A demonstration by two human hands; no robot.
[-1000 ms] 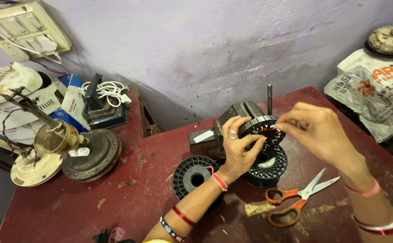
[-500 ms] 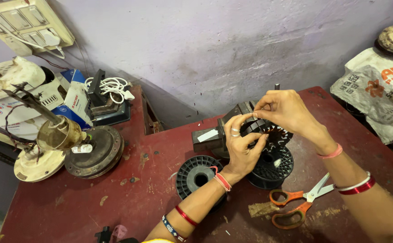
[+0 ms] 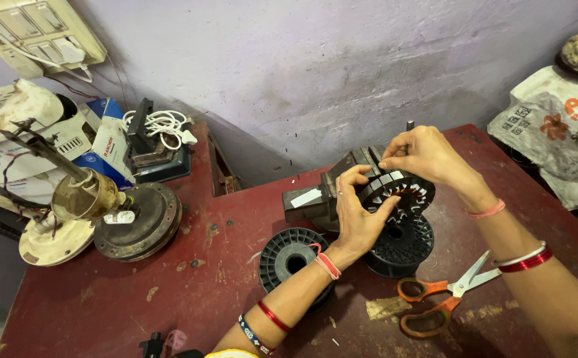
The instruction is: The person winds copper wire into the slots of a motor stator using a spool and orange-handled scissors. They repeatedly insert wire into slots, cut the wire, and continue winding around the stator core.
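On the red workbench (image 3: 169, 292), centre-right of frame, her left hand (image 3: 355, 212) and right hand (image 3: 424, 156) both grip a slotted stator core (image 3: 401, 192).

The scene is lit evenly by soft, diffuse light from above, only faint shadows being cast on the red table (image 3: 169, 292) beneath the black spools (image 3: 293, 255), no glare is seen, the centre is rendered sharply, and the edges are bent by wide-angle distortion and slightly softened.
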